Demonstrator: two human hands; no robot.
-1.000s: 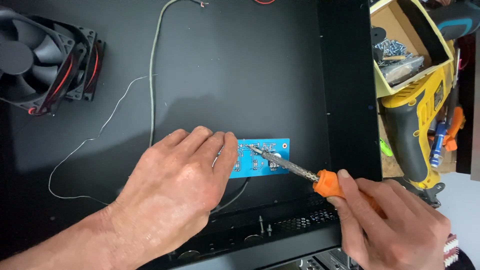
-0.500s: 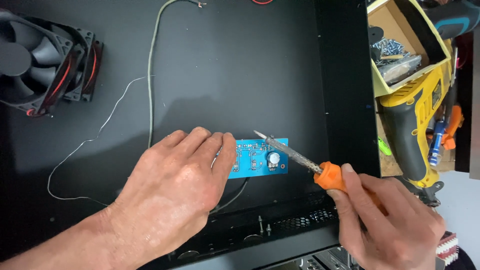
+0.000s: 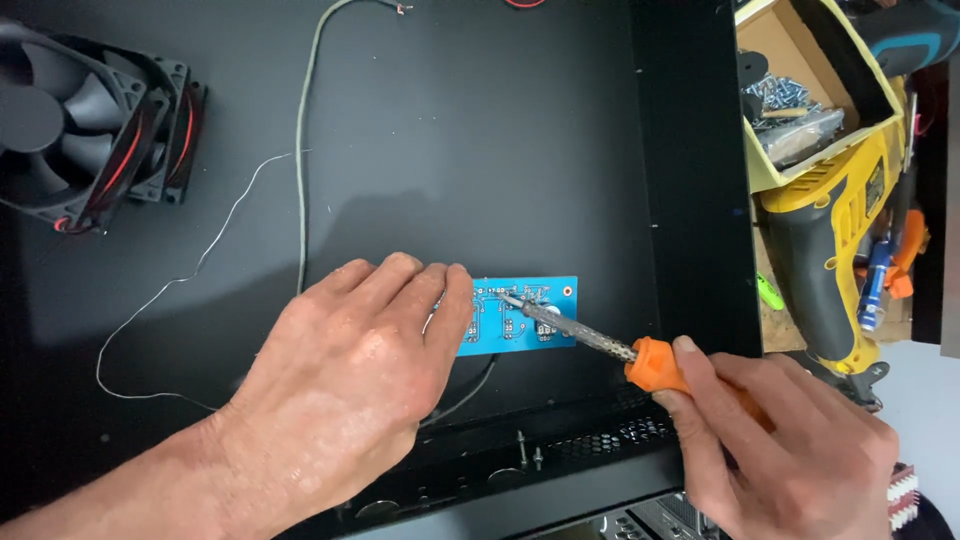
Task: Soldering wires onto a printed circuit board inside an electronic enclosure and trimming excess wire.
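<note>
A small blue circuit board [image 3: 525,315] lies flat on the black surface [image 3: 450,130], solder side up. A soldering iron [image 3: 600,345] with an orange grip slants in from four o'clock, its metal tip touching the board's upper middle.

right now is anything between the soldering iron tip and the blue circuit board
Nothing visible: the orange-handled soldering iron in the right hand already rests its tip on the blue circuit board; the left hand covers only its left end.

fans: two black ones [image 3: 90,125] sat far left
drill: yellow [image 3: 835,260], off right
box: cardboard [image 3: 800,90], full of screws [image 3: 775,95]
wire: thin grey [image 3: 200,270], looped loose
</note>
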